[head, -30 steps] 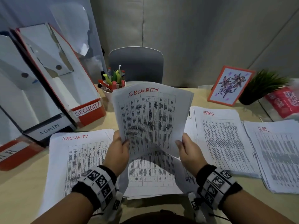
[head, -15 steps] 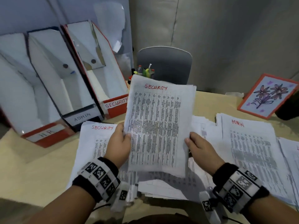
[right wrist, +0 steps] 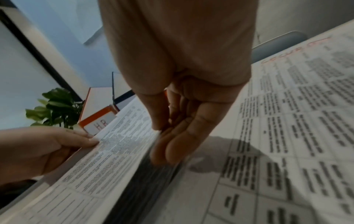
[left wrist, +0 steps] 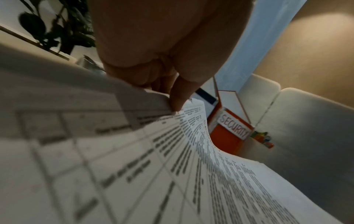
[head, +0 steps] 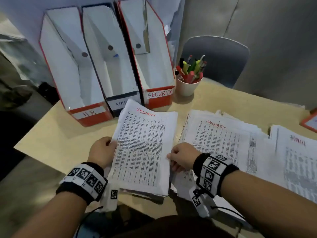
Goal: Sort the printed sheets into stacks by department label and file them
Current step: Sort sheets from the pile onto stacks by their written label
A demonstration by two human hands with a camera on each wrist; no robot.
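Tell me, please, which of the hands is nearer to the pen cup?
Right. The right hand grips the held stack's edge below the pen cup; the left hand grips the far edge.

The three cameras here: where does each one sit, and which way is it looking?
Head: worn on the head, looks down at the desk, the Security stack, both hands and forearms.
Left wrist: looks along the left hand over the stack toward the Security file box.
Right wrist: looks along the right hand at the stack's edge; the left hand shows too.
All three show the stack.
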